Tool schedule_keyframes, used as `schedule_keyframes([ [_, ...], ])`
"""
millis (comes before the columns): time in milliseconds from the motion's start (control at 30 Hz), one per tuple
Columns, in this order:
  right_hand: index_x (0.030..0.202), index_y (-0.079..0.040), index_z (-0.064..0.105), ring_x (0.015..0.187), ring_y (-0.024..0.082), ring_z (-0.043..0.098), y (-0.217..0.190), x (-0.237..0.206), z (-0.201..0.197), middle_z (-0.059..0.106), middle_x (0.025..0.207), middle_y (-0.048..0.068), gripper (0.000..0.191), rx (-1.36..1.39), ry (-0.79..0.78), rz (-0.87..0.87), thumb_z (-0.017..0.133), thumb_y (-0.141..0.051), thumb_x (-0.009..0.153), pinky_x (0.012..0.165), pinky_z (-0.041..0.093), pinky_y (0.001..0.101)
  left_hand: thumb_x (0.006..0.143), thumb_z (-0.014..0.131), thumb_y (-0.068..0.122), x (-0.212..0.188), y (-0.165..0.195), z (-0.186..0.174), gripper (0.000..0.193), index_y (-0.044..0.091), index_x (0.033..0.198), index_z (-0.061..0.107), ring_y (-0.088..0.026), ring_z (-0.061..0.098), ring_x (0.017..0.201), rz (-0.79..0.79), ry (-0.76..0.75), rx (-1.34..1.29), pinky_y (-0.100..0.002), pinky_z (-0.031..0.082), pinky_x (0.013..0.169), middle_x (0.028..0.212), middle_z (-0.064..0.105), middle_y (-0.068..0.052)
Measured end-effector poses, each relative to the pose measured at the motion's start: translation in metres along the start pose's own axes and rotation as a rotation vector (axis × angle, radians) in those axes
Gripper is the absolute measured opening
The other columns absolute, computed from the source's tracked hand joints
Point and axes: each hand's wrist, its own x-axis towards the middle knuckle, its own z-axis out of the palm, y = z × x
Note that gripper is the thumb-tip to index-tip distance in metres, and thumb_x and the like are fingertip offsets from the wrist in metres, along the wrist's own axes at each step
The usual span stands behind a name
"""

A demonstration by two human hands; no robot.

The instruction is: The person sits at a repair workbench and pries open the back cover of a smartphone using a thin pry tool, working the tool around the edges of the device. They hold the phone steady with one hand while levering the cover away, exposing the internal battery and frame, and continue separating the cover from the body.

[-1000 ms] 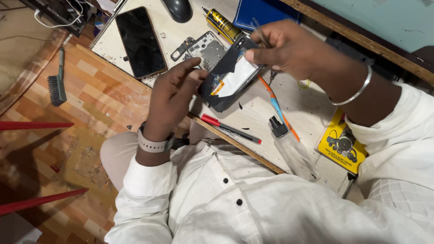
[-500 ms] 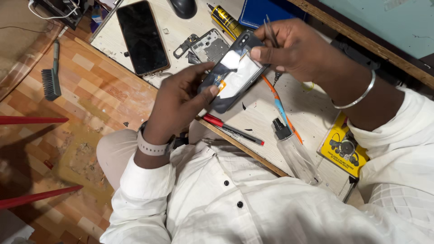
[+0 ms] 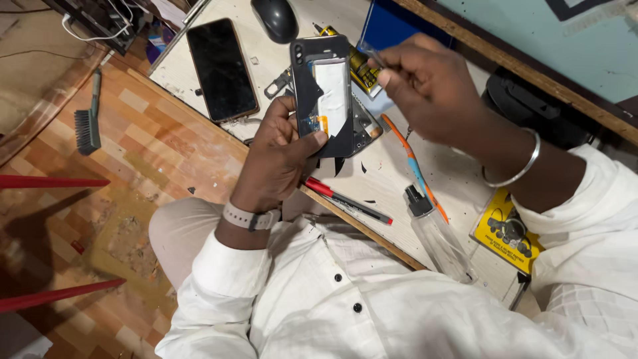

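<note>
Looking down from my head camera, I am gripping an opened black phone body (image 3: 325,93) upright in my left hand (image 3: 282,156), thumb pressed against its lower edge, white and orange parts showing inside. My right hand (image 3: 425,90) is hovering just beside the phone's top corner, fingertips pinched on a thin metal tool (image 3: 373,56). My two hands are apart. I am holding the phone above the white worktable (image 3: 379,179). A second phone (image 3: 221,70) is lying face up on the table to the left, near a black mouse (image 3: 274,18). A red pen (image 3: 345,199), an orange tool (image 3: 415,166) and a clear bottle (image 3: 438,236) are lying nearer me.
</note>
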Motion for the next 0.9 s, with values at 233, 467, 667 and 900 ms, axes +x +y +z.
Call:
schedule_keyframes([
  [233,0.118,0.001,0.068,0.090,0.014,0.071,-0.021,-0.002,0.004,0.065,0.106,0.011,0.018,-0.070,-0.036,-0.233,0.071,-0.010,0.103,0.079,0.060,0.0268,0.089,0.055,-0.017,0.012,-0.009,0.000,0.052,-0.001,0.137,0.040,-0.019,0.069,0.111,0.154,0.025,0.086,-0.033,0.059,0.097,0.124,0.065,-0.016],
  [467,0.107,0.002,0.068,0.081,0.015,0.073,-0.021,-0.003,0.013,0.065,0.096,0.010,0.018,-0.067,-0.107,-0.140,0.075,-0.011,0.097,0.071,0.059,0.0269,0.096,0.058,-0.013,0.012,-0.021,-0.003,0.044,-0.003,0.135,0.040,-0.014,0.066,0.107,0.232,0.010,0.322,-0.028,0.056,0.095,0.122,0.065,-0.015],
  [667,0.100,0.002,0.066,0.079,0.013,0.072,-0.016,-0.013,0.017,0.065,0.094,0.009,0.018,-0.020,-0.111,-0.093,0.075,-0.012,0.095,0.070,0.059,0.0265,0.095,0.059,-0.012,0.007,-0.030,0.001,0.045,-0.001,0.134,0.039,-0.012,0.068,0.105,0.217,0.020,0.400,-0.027,0.057,0.092,0.118,0.066,-0.014],
  [900,0.096,0.001,0.066,0.072,0.014,0.071,-0.009,-0.014,0.020,0.064,0.088,0.010,0.018,-0.102,-0.105,-0.128,0.078,-0.013,0.093,0.063,0.057,0.0277,0.097,0.061,-0.011,0.004,-0.033,0.004,0.041,-0.002,0.133,0.041,-0.008,0.065,0.096,0.224,-0.010,0.464,-0.024,0.056,0.084,0.112,0.065,-0.012],
])
